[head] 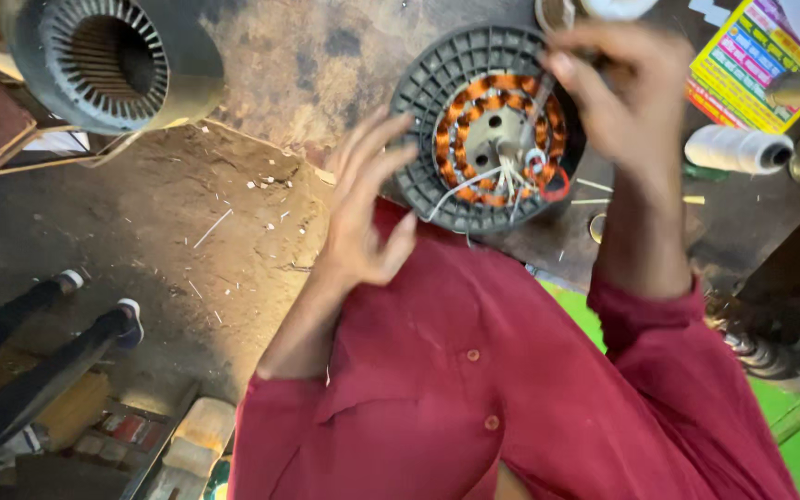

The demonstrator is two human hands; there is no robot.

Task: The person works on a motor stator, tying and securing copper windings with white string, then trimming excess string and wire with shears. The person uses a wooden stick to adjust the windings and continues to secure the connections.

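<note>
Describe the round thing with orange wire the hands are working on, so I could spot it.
Look at the dark workbench near the top middle. Between the left hand and right hand lies a grey ribbed plastic disc. Unlike the white thread spool beside it, it carries a ring of copper-orange coils with white wires.

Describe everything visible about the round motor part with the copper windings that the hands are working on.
The round motor stator is a dark grey disc, seemingly plastic, with a ribbed outer ring. Inside sits a ring of orange copper coils around a grey metal hub with holes. White leads fan out from the centre toward its lower edge, and a red lead loops at one side. It lies on the dark, stained workbench. The left hand, fingers spread, is at its rim; the right hand is above its edge, blurred, so any grip is unclear.
</note>
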